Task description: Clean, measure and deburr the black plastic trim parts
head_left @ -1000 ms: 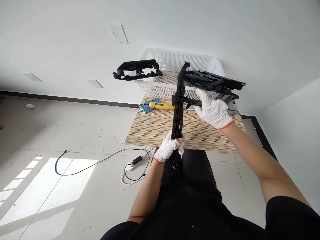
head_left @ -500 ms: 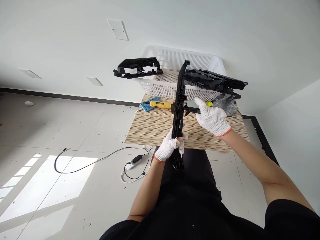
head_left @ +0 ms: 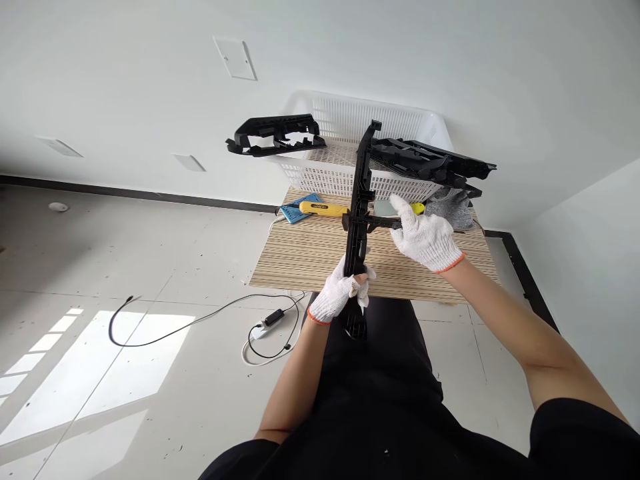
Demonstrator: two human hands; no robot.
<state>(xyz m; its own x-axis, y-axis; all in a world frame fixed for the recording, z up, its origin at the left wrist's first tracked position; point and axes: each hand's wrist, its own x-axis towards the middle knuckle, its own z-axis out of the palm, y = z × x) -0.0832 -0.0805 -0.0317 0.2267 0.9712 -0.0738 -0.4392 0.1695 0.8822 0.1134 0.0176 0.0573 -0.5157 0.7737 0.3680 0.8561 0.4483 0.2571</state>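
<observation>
A long black plastic bracket [head_left: 359,223] stands nearly upright in the view, over the front part of the table, with a short arm jutting out to its right. My left hand [head_left: 340,295], in a white knitted glove with an orange cuff, is closed around its lower part. The bracket's bottom end reaches over my lap. My right hand [head_left: 425,235], gloved the same way, is closed on the tip of the side arm, with the index finger stretched forward. The bracket hides part of the table and basket behind it.
Across a white basket [head_left: 325,179] lie more black plastic parts, one on the left [head_left: 275,135] and several on the right [head_left: 430,162]. A yellow-handled tool [head_left: 323,209], a blue pad [head_left: 295,215] and a grey cloth [head_left: 451,208] rest on the wooden table [head_left: 295,253]. Cables [head_left: 175,327] trail on the floor.
</observation>
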